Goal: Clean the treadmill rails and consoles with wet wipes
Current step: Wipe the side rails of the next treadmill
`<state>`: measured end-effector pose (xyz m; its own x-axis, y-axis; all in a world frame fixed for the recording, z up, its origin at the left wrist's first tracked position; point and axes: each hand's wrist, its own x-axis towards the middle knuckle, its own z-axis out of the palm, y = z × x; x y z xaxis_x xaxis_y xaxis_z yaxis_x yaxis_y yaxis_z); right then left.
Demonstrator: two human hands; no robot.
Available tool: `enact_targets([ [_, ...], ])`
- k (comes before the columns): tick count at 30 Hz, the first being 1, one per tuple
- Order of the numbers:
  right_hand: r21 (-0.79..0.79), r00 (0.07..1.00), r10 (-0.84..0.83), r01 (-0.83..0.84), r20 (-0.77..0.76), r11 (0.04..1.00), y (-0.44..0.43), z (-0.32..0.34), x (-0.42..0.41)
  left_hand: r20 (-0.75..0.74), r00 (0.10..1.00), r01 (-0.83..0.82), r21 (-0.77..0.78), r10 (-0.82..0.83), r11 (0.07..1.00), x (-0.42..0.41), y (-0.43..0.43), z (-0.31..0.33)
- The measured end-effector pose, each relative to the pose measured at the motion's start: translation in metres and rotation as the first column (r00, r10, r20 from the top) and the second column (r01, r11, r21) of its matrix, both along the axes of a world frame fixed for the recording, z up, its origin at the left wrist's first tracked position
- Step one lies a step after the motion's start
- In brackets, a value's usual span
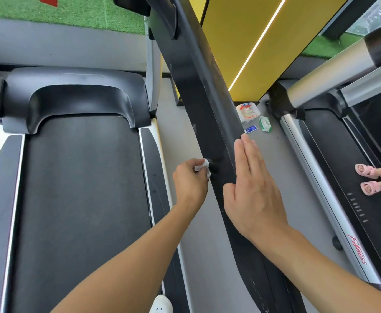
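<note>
A long black treadmill rail (204, 91) runs from the top centre down to the bottom right of the head view. My left hand (190, 180) grips a crumpled white wet wipe (204, 167) and presses it against the rail's left side. My right hand (250, 186) lies flat on the rail's right side, fingers straight and together. The treadmill's belt (76, 188) stretches out to the left, below its black motor cover (72, 96).
On the grey floor beyond the rail lie a white plastic bag (248, 111), a green-and-white wipes pack (265, 124) and a small blue packet (250, 129). A second treadmill (347, 199) stands at right with another person's feet in pink slippers (367, 178). My white shoe (161, 304) shows at the bottom.
</note>
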<state>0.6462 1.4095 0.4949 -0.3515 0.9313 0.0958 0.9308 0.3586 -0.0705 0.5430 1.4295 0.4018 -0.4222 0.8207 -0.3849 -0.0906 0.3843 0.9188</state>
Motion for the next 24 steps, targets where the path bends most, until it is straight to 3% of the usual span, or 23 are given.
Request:
enact_targets([
  [5,-0.001,1.0,0.002,-0.002,-0.016,1.0,0.0,0.0,0.0,0.018,1.0,0.013,0.016,-0.013,1.0,0.001,-0.003,-0.002],
  [10,-0.003,1.0,0.002,-0.002,-0.019,1.0,0.0,0.0,0.0,-0.051,0.994,-0.098,0.081,0.102,0.992,-0.009,0.026,0.02],
  [13,-0.023,1.0,0.004,-0.005,-0.028,1.0,0.0,0.001,0.0,-0.113,0.992,-0.027,0.174,0.048,0.984,-0.006,0.015,0.026],
  [19,-0.07,0.993,0.003,-0.011,-0.121,0.998,0.001,0.005,0.0,-0.1,0.993,-0.044,0.219,0.067,0.975,0.0,0.002,0.035],
  [22,-0.103,0.976,-0.024,0.002,-0.216,0.995,-0.009,0.012,0.007,-0.082,0.997,0.024,0.286,0.0,0.958,0.002,-0.008,0.043],
  [24,-0.103,0.979,-0.014,-0.007,-0.201,0.995,-0.021,0.011,0.014,-0.065,0.998,0.003,0.29,0.017,0.957,0.001,-0.008,0.046],
])
